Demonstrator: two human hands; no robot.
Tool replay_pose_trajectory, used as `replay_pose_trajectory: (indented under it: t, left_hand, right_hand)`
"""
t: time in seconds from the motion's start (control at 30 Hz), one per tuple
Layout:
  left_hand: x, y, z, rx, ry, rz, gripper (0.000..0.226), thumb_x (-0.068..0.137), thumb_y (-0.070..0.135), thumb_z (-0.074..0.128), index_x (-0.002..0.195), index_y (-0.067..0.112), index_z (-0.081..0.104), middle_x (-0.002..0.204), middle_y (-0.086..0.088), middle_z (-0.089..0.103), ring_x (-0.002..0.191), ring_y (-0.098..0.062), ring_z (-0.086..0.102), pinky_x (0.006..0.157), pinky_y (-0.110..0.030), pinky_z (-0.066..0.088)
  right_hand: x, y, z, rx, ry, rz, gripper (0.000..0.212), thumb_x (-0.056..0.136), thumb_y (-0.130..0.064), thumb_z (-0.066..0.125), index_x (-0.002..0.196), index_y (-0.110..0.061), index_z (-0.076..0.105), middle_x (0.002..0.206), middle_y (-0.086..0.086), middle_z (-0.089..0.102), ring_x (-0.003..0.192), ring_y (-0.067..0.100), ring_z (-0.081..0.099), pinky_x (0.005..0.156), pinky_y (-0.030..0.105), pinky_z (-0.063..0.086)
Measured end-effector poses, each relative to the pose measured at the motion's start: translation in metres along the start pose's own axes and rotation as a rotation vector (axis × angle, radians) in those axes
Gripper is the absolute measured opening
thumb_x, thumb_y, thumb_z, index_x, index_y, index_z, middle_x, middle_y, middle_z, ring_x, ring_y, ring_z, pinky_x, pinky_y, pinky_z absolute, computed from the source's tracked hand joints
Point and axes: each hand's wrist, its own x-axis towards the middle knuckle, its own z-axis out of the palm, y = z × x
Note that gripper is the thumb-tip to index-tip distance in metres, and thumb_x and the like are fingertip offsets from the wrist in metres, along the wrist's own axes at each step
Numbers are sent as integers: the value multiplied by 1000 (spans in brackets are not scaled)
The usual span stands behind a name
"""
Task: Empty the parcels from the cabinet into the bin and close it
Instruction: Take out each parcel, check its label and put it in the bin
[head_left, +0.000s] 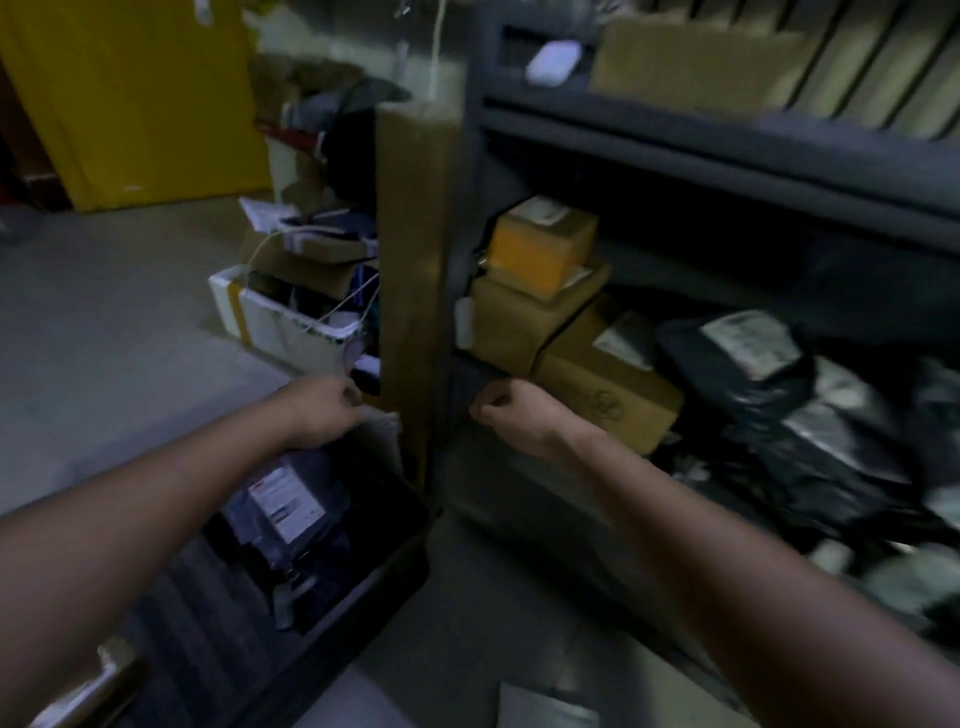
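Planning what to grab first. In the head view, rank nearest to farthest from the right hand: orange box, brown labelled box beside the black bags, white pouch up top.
From the right hand:
1. brown labelled box, just to its right
2. orange box, above it
3. white pouch, highest up, far back

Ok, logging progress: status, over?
Left hand over bin, grip unclear; right hand fisted, empty. Bin open, parcels inside; bags on shelf. Tall cardboard between them.
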Motion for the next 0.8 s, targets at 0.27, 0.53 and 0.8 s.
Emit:
replay_pose_trajectory:
  t: [0.27,0.53,0.8]
  left_hand:
    - [-44,130,-33,-18,43,151,29,94,39,62,117,21,62,111,0,65,98,-18,63,89,-38,54]
    - [-76,219,5,34,-38,260,34,95,44,59,123,24,61,117,-1,62,103,-20,61,91,-40,53]
    - [-84,229,65,53,-144,259,36,96,41,58,126,20,63,127,-7,60,114,-27,58,98,-37,50]
  right_hand:
    - [-105,23,-105,-38,225,81,32,94,-40,61,112,-16,70,114,5,68,106,23,63,87,31,51]
    - [-177,76,-131,-11,292,200,25,94,-34,61,108,-17,72,108,4,72,102,21,65,90,35,53]
    - [-204,133,-91,61,252,336,16,92,-27,62,80,-19,67,88,7,69,92,29,69,84,41,56]
